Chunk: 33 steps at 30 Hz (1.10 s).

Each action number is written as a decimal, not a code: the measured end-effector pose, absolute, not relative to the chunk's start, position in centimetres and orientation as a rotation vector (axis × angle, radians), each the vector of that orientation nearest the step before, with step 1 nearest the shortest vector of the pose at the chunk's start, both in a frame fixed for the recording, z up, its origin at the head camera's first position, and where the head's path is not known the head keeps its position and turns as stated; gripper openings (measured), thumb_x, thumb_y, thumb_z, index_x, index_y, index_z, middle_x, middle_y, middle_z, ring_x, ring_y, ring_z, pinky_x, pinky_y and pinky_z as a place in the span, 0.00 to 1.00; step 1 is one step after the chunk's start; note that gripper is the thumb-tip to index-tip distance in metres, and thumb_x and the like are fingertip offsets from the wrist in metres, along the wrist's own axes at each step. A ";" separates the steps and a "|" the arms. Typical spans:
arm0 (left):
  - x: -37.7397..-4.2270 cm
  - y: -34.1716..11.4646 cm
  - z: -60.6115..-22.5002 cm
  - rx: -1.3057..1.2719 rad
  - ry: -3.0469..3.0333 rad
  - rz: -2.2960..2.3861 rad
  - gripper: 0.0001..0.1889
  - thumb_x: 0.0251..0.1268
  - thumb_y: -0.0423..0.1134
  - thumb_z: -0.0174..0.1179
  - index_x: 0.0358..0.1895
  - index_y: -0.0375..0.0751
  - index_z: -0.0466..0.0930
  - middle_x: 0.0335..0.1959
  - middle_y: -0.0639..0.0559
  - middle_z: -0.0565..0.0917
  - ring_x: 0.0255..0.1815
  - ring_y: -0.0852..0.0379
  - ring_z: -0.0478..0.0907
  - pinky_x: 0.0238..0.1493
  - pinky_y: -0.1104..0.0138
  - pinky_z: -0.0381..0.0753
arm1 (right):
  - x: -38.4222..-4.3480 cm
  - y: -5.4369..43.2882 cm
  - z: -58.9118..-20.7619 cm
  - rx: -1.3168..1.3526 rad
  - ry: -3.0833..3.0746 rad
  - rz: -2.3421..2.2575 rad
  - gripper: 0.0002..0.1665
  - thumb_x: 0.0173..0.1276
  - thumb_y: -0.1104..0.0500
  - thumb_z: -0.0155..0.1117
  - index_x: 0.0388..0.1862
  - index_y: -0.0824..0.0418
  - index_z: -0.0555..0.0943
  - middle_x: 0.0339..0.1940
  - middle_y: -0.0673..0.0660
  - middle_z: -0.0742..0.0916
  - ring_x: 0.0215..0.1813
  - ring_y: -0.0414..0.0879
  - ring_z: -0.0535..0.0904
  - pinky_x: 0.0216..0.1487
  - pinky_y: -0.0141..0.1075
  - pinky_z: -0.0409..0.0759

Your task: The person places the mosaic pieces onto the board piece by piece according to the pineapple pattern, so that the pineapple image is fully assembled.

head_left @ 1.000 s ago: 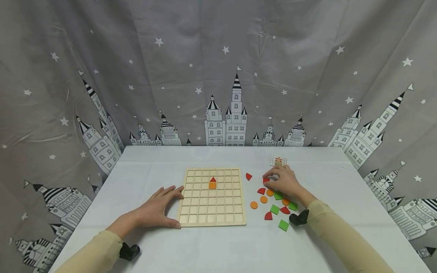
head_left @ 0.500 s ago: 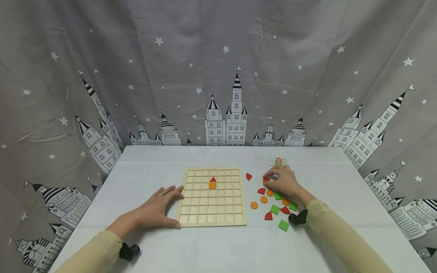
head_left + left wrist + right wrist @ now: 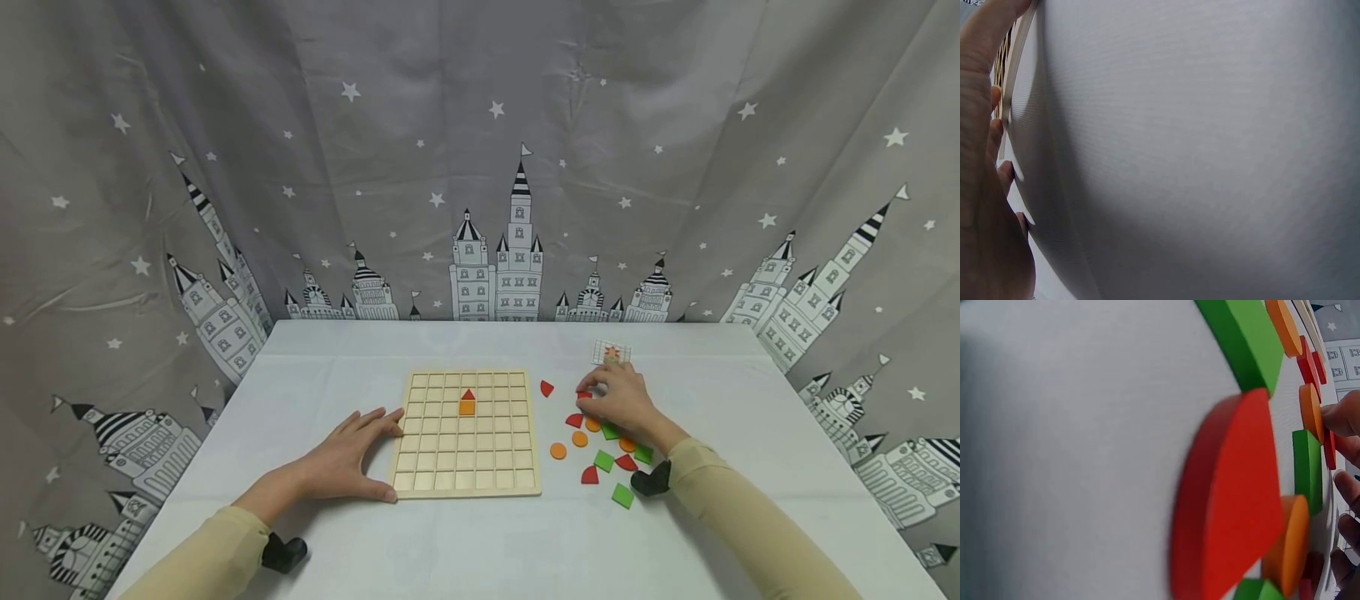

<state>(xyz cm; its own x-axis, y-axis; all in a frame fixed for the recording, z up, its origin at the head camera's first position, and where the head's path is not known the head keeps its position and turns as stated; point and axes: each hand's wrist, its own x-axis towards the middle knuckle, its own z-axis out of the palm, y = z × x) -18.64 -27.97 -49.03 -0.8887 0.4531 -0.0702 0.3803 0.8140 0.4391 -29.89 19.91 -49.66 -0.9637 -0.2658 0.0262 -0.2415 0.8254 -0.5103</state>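
Note:
My left hand (image 3: 341, 460), fingers spread, rests at the left edge of a wooden grid board (image 3: 465, 450), thumb at the near corner. An orange square tile (image 3: 467, 407) lies on the board with a red triangular tile (image 3: 468, 394) touching its far side. Right of the board, my right hand (image 3: 618, 400) pinches a red tile (image 3: 584, 395) between thumb and index finger; its shape is partly hidden. In the right wrist view this red tile (image 3: 1330, 450) shows at the fingertips, behind an orange disc (image 3: 1311, 412).
Loose tiles surround my right hand: red quarter-circles (image 3: 589, 475), orange discs (image 3: 558, 451) and green squares (image 3: 622, 496). A small pattern card (image 3: 604, 350) lies beyond that hand on the white table (image 3: 480, 546). A grey castle-print curtain (image 3: 420, 167) hangs behind.
My right hand and forearm have shifted very slightly left, fingers still at the red tile. The left hand, board and loose tiles look unmoved.

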 end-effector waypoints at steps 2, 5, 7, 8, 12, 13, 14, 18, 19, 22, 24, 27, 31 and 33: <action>-18.6 -28.0 -49.0 0.651 2.825 0.633 0.49 0.38 0.80 0.70 0.64 0.57 0.70 0.82 0.53 0.59 0.82 0.39 0.50 0.81 0.42 0.40 | -29.9 19.7 -49.6 -0.417 2.971 -0.793 0.14 0.62 0.46 0.75 0.44 0.48 0.88 0.58 0.58 0.81 0.65 0.61 0.65 0.68 0.60 0.62; -18.6 -28.0 -49.0 0.654 2.823 0.639 0.49 0.38 0.79 0.70 0.65 0.57 0.70 0.82 0.53 0.59 0.82 0.39 0.50 0.81 0.42 0.40 | -30.0 19.3 -49.4 -0.425 2.981 -0.780 0.13 0.62 0.46 0.75 0.43 0.48 0.88 0.58 0.59 0.81 0.67 0.62 0.65 0.70 0.61 0.61; -18.7 -28.0 -49.0 0.663 2.822 0.643 0.49 0.38 0.79 0.70 0.65 0.57 0.70 0.82 0.53 0.59 0.82 0.39 0.50 0.81 0.42 0.40 | -30.0 19.0 -49.3 -0.442 2.990 -0.798 0.13 0.61 0.47 0.75 0.43 0.48 0.88 0.58 0.59 0.81 0.67 0.62 0.65 0.71 0.62 0.61; -18.7 -28.0 -49.0 0.668 2.823 0.641 0.49 0.39 0.79 0.70 0.65 0.57 0.70 0.82 0.52 0.59 0.82 0.39 0.50 0.81 0.42 0.40 | -30.0 18.8 -49.2 -0.456 2.993 -0.813 0.12 0.61 0.47 0.75 0.42 0.48 0.88 0.58 0.59 0.81 0.67 0.61 0.65 0.70 0.62 0.61; -18.7 -28.0 -49.1 0.678 2.823 0.635 0.50 0.39 0.79 0.69 0.65 0.57 0.70 0.82 0.52 0.59 0.82 0.39 0.49 0.81 0.42 0.39 | -30.0 17.3 -48.7 -0.536 3.008 -0.854 0.11 0.61 0.46 0.74 0.41 0.47 0.89 0.55 0.57 0.82 0.63 0.59 0.67 0.67 0.60 0.64; -18.7 -28.0 -49.1 0.678 2.822 0.634 0.50 0.39 0.80 0.69 0.65 0.57 0.70 0.82 0.52 0.58 0.82 0.39 0.49 0.81 0.42 0.39 | -29.9 16.8 -48.5 -0.564 3.006 -0.864 0.11 0.61 0.46 0.74 0.41 0.47 0.89 0.54 0.56 0.82 0.62 0.59 0.68 0.66 0.60 0.64; -18.7 -28.1 -49.1 0.675 2.822 0.632 0.50 0.39 0.80 0.69 0.65 0.57 0.69 0.82 0.52 0.58 0.82 0.40 0.49 0.81 0.42 0.39 | -29.9 16.2 -48.4 -0.590 3.003 -0.876 0.11 0.62 0.46 0.74 0.41 0.47 0.89 0.53 0.55 0.82 0.61 0.58 0.68 0.65 0.60 0.65; -18.6 -28.1 -49.1 0.672 2.820 0.641 0.49 0.39 0.79 0.69 0.65 0.57 0.70 0.82 0.52 0.58 0.82 0.40 0.49 0.81 0.42 0.39 | -29.4 13.3 -47.8 -0.696 2.968 -0.941 0.09 0.62 0.48 0.75 0.41 0.45 0.89 0.52 0.52 0.82 0.61 0.56 0.68 0.64 0.57 0.65; -18.6 -28.1 -49.1 0.671 2.819 0.643 0.49 0.39 0.79 0.70 0.65 0.57 0.70 0.82 0.52 0.58 0.82 0.40 0.49 0.81 0.42 0.39 | -29.4 12.6 -47.8 -0.715 2.955 -0.952 0.09 0.63 0.48 0.76 0.41 0.45 0.89 0.52 0.51 0.81 0.61 0.55 0.67 0.63 0.56 0.65; -18.6 -28.1 -49.0 0.665 2.817 0.645 0.49 0.39 0.79 0.70 0.65 0.57 0.70 0.82 0.52 0.58 0.82 0.39 0.49 0.81 0.42 0.40 | -29.1 10.3 -47.8 -0.776 2.929 -0.969 0.08 0.62 0.47 0.76 0.40 0.43 0.89 0.52 0.49 0.81 0.60 0.54 0.67 0.63 0.55 0.64; -18.6 -28.1 -49.0 0.657 2.814 0.644 0.49 0.39 0.79 0.70 0.65 0.57 0.70 0.82 0.53 0.58 0.82 0.40 0.49 0.81 0.42 0.40 | -29.0 9.0 -48.0 -0.801 2.922 -0.959 0.08 0.62 0.46 0.76 0.39 0.41 0.88 0.51 0.48 0.81 0.60 0.52 0.67 0.64 0.53 0.64; -18.6 -28.1 -49.0 0.653 2.810 0.644 0.50 0.39 0.79 0.70 0.65 0.56 0.70 0.82 0.53 0.58 0.82 0.40 0.49 0.81 0.42 0.40 | -28.9 7.3 -48.4 -0.841 2.929 -0.927 0.07 0.61 0.45 0.75 0.39 0.40 0.89 0.51 0.46 0.81 0.60 0.51 0.68 0.64 0.52 0.65; -18.6 -28.1 -48.9 0.656 2.809 0.648 0.50 0.39 0.79 0.70 0.66 0.56 0.70 0.82 0.53 0.58 0.82 0.40 0.49 0.81 0.42 0.40 | -28.7 5.7 -49.0 -0.880 2.947 -0.864 0.07 0.62 0.44 0.74 0.38 0.39 0.89 0.51 0.45 0.81 0.60 0.50 0.69 0.62 0.50 0.67; -18.6 -28.1 -48.9 0.660 2.808 0.646 0.50 0.40 0.79 0.70 0.66 0.56 0.69 0.82 0.53 0.58 0.82 0.40 0.49 0.81 0.43 0.40 | -28.6 5.3 -49.2 -0.886 2.947 -0.852 0.07 0.62 0.44 0.73 0.39 0.39 0.90 0.51 0.46 0.82 0.60 0.50 0.69 0.62 0.50 0.67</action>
